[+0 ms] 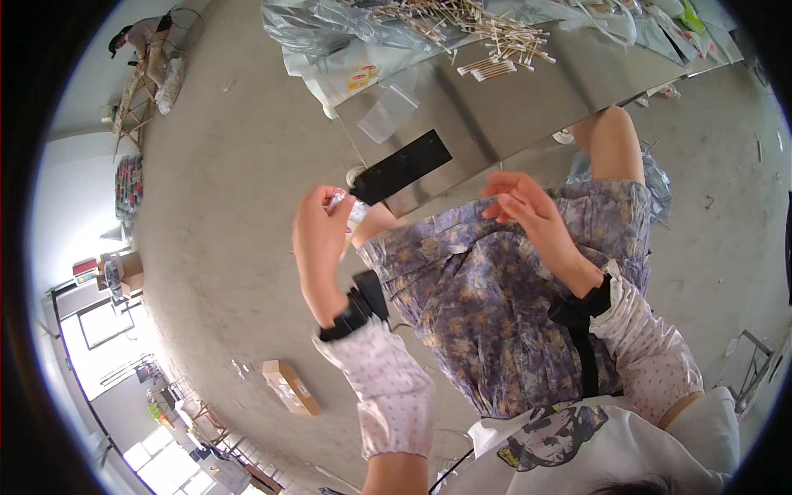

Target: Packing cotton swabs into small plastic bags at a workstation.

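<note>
My left hand is closed on a small clear plastic bag, off the near left corner of the metal table. Part of the bag sticks out past the thumb; the palm side of the grip is hidden, and I cannot make out what is inside. My right hand hovers above my patterned skirt with its fingers loosely bent and apart, holding nothing. Many cotton swabs lie heaped at the far side of the table, with a short row of them nearer to me. A flat, empty-looking clear bag rests on the metal.
A black flat strip lies along the table's near left edge. Crumpled clear plastic and a white printed bag cover its far left corner. On the floor stands an open cardboard box. Another person is far left.
</note>
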Demonstrator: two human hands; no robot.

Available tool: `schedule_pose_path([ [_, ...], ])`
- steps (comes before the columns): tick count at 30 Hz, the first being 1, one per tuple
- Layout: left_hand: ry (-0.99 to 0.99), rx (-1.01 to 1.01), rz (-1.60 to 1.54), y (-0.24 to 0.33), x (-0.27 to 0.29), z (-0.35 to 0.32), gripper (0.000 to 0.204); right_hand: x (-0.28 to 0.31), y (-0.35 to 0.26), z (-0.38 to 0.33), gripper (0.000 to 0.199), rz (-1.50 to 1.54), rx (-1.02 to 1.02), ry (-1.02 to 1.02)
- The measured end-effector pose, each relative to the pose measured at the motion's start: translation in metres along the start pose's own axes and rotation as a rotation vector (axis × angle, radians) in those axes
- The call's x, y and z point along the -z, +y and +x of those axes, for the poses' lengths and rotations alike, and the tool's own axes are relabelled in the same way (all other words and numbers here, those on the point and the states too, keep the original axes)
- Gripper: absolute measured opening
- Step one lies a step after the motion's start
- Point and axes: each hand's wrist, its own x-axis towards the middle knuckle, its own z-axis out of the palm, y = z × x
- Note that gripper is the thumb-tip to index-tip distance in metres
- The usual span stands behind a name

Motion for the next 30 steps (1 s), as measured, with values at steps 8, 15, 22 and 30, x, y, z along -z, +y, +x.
schedule_pose_path([
  [8,0.329,-0.543,-0.416,0.062,-0.092,-0.048,0.019,-0.039,-0.026,0.034,0.039,0.316,0.111,-0.154],
  [15,0.316,-0.357,-0.742,0.075,-0.139,-0.017,0.013,0.008,-0.026,0.078,0.036,0.216,0.053,-0.269],
  [22,0.089,-0.091,-1.163,0.063,-0.161,-0.001,0.019,0.022,-0.003,0.098,0.036,0.17,-0.025,-0.248],
  [30,0.004,-0.116,-1.144,0.071,-0.159,0.001,0.013,0.034,-0.008,0.1,0.034,0.185,-0.15,-0.216],
])
